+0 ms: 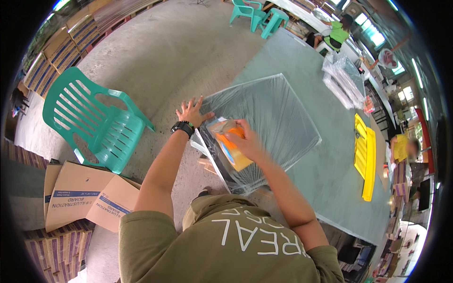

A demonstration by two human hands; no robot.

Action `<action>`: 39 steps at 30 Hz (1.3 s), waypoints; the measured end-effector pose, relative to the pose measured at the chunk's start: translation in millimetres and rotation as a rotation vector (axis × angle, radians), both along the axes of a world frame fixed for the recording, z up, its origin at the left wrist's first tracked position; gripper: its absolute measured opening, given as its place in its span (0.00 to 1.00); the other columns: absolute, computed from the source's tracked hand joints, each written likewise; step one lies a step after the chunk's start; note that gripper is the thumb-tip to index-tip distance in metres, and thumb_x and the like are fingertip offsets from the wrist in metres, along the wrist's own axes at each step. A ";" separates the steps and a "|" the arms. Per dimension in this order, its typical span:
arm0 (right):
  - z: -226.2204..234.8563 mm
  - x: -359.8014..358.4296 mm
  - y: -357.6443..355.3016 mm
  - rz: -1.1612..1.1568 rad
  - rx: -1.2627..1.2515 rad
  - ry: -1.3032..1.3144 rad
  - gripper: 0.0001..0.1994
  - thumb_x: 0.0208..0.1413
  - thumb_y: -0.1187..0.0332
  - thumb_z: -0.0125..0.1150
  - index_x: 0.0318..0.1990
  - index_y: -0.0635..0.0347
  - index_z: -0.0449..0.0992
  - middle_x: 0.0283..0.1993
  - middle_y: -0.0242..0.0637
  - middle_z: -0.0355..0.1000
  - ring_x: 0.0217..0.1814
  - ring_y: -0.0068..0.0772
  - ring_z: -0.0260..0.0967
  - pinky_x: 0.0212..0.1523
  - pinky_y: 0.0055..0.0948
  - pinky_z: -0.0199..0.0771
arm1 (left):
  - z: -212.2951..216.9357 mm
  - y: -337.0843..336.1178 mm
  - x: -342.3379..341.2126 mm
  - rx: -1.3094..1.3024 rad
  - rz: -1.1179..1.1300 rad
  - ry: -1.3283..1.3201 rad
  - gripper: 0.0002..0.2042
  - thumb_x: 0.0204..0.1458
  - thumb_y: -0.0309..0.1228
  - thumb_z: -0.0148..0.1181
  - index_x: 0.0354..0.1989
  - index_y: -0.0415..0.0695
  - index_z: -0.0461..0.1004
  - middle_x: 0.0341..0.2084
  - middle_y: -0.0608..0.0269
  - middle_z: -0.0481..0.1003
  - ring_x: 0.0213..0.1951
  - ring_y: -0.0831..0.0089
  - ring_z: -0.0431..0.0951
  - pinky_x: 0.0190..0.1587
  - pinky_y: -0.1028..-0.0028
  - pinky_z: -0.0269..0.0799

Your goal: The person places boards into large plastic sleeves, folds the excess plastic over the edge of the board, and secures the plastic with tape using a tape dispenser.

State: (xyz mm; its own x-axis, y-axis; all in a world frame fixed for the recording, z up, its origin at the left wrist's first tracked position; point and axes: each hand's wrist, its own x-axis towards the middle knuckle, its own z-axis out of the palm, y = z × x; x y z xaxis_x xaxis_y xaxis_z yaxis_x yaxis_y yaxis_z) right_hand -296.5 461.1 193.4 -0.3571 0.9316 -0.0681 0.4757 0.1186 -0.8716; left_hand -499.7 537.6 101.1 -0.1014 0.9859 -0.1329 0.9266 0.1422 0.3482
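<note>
A flat square panel wrapped in clear plastic film (278, 122) lies on the grey-green table, its near left edge jutting past the table's side. My left hand (191, 114), with a black watch at the wrist, rests at the panel's left corner with fingers spread. In my right hand (248, 142) is an orange tape dispenser (231, 137) carrying a thick roll of yellowish tape (239, 161). The dispenser is over the panel's left edge, close to my left hand. Whether the tape touches the film cannot be made out.
A green plastic chair (111, 125) stands on the floor at left, beside an opened cardboard box (82, 193). Farther along the table (330, 188) lie plastic-wrapped packs (340, 82) and a folded yellow piece (363, 158). A person in green (337, 34) sits at the far end.
</note>
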 end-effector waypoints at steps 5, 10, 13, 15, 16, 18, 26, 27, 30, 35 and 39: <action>61.2 82.2 -83.5 -0.066 -0.249 0.183 0.22 0.46 0.61 0.57 0.48 0.57 0.60 0.38 0.36 0.66 0.40 0.24 0.62 0.40 0.24 0.63 | -2.4 -1.9 -13.0 -0.032 0.008 0.052 0.43 0.35 0.69 0.40 0.60 0.63 0.41 0.61 0.63 0.41 0.61 0.54 0.36 0.57 0.43 0.35; 74.0 128.0 -149.3 -0.165 -0.336 0.248 0.22 0.45 0.65 0.58 0.48 0.59 0.61 0.38 0.32 0.66 0.39 0.20 0.61 0.40 0.20 0.62 | -5.5 -4.3 8.2 0.163 -0.244 0.378 0.35 0.46 0.60 0.36 0.61 0.56 0.43 0.61 0.64 0.40 0.62 0.60 0.35 0.57 0.43 0.32; 60.3 133.1 -158.0 -0.178 -0.345 0.215 0.22 0.44 0.67 0.59 0.48 0.59 0.62 0.38 0.32 0.66 0.39 0.20 0.61 0.40 0.20 0.62 | -9.5 -26.0 40.8 0.147 -0.447 0.258 0.33 0.50 0.56 0.34 0.60 0.49 0.44 0.61 0.60 0.39 0.62 0.61 0.37 0.57 0.46 0.34; 56.5 137.8 -157.2 -0.199 -0.328 0.192 0.22 0.44 0.68 0.60 0.47 0.59 0.63 0.38 0.32 0.67 0.39 0.20 0.62 0.41 0.20 0.62 | -6.4 -36.1 53.8 0.158 -0.466 0.272 0.33 0.50 0.56 0.33 0.60 0.48 0.44 0.61 0.58 0.39 0.62 0.59 0.37 0.59 0.51 0.35; 55.8 138.9 -157.4 -0.189 -0.315 0.171 0.22 0.43 0.68 0.60 0.47 0.59 0.63 0.38 0.33 0.67 0.39 0.20 0.62 0.41 0.20 0.63 | -7.2 -40.3 54.1 0.177 -0.464 0.269 0.33 0.50 0.56 0.33 0.60 0.48 0.44 0.61 0.57 0.39 0.62 0.59 0.37 0.59 0.50 0.35; 54.0 139.8 -160.2 -0.165 -0.290 0.127 0.22 0.42 0.68 0.61 0.47 0.58 0.63 0.38 0.33 0.68 0.39 0.21 0.63 0.41 0.21 0.63 | -8.2 -50.3 52.9 0.214 -0.455 0.264 0.34 0.49 0.57 0.33 0.60 0.48 0.45 0.61 0.56 0.39 0.62 0.58 0.36 0.58 0.50 0.35; 38.2 159.4 -172.2 -0.168 -0.227 0.148 0.22 0.42 0.68 0.61 0.48 0.59 0.64 0.38 0.34 0.68 0.38 0.21 0.63 0.41 0.21 0.63 | -21.3 -200.9 111.2 0.677 0.249 -0.464 0.39 0.32 0.29 0.66 0.55 0.37 0.50 0.51 0.48 0.55 0.52 0.56 0.57 0.53 0.59 0.54; 38.3 160.3 -172.9 -0.166 -0.245 0.157 0.23 0.42 0.67 0.61 0.48 0.59 0.64 0.38 0.34 0.68 0.38 0.21 0.63 0.41 0.21 0.63 | -28.9 -213.8 117.7 0.423 0.452 -0.853 0.38 0.34 0.31 0.65 0.55 0.38 0.50 0.47 0.50 0.58 0.48 0.60 0.61 0.49 0.62 0.58; 35.6 166.5 -173.9 -0.139 -0.239 0.254 0.23 0.43 0.67 0.60 0.48 0.58 0.64 0.38 0.34 0.68 0.39 0.21 0.63 0.41 0.21 0.63 | -15.0 -235.1 135.9 -0.369 0.555 -1.632 0.33 0.41 0.39 0.61 0.52 0.38 0.52 0.38 0.59 0.64 0.36 0.72 0.68 0.36 0.72 0.68; 31.6 173.3 -177.2 -0.106 -0.197 0.202 0.22 0.43 0.68 0.59 0.48 0.57 0.64 0.37 0.34 0.67 0.38 0.20 0.61 0.40 0.22 0.63 | -15.7 -251.3 194.7 -0.362 0.612 -1.780 0.13 0.49 0.35 0.52 0.34 0.36 0.65 0.24 0.57 0.71 0.16 0.68 0.72 0.15 0.75 0.68; 23.2 184.9 -197.7 -0.129 -0.193 0.340 0.21 0.44 0.67 0.58 0.48 0.56 0.63 0.37 0.34 0.66 0.38 0.21 0.61 0.39 0.22 0.63 | -28.5 -252.0 206.4 -0.138 0.644 -1.634 0.11 0.49 0.32 0.52 0.31 0.35 0.65 0.21 0.57 0.71 0.11 0.71 0.69 0.11 0.78 0.63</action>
